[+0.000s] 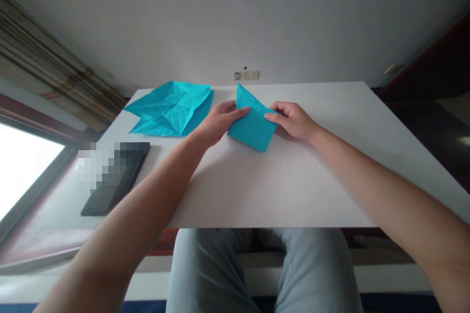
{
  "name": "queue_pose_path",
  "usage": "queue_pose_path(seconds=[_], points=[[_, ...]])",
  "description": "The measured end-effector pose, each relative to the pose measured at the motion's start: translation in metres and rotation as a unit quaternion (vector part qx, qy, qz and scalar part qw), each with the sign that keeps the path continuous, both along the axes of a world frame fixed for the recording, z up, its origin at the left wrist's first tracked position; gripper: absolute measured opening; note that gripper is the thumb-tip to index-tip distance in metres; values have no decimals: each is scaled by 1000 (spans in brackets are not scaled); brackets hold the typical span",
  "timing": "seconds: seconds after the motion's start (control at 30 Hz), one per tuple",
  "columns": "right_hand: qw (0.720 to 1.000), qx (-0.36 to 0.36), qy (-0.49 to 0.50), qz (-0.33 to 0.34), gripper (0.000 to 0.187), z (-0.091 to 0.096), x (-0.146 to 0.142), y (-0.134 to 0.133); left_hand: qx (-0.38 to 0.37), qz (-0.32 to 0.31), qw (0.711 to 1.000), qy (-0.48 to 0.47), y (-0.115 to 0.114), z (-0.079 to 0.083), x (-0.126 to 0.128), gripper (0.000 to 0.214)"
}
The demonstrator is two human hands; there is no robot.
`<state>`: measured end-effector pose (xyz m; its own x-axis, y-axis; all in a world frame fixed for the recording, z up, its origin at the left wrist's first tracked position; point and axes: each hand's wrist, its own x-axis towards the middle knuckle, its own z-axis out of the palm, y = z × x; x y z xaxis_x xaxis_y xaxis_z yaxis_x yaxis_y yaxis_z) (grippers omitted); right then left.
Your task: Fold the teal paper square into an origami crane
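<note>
Sheets (167, 106) lie on the table (271, 195), left of held paper (253, 129).

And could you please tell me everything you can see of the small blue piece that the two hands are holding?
The small blue piece looks like bright, matte paper, four-cornered, with one corner pointing away from the person. The left hand and right hand grip opposite sides, thumbs on its visible face. Whether it touches the white table is unclear.
</note>
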<state>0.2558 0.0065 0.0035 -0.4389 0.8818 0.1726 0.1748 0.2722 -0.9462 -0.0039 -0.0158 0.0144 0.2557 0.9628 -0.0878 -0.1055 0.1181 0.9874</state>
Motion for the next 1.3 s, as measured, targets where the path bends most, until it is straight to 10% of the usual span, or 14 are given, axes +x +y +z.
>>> queue_pose_path(seconds=[0.23, 0.43, 0.8, 1.07, 1.3], points=[[991, 73, -111, -10, 42, -1, 11, 8, 66, -12, 991, 115, 2, -6, -2, 39], [978, 119, -170, -7, 36, -11, 17, 14, 268, 80, 864, 419, 4, -19, -8, 58], [975, 108, -179, 79, 32, -5, 25, 16, 350, -77, 830, 428, 5, -14, -14, 38], [939, 166, -261, 152, 69, 4, 32, 15, 356, -79, 824, 434, 6, -12, -15, 36], [957, 156, -187, 160, 52, -4, 32, 17, 357, -79, 820, 441, 4, -9, -11, 40]])
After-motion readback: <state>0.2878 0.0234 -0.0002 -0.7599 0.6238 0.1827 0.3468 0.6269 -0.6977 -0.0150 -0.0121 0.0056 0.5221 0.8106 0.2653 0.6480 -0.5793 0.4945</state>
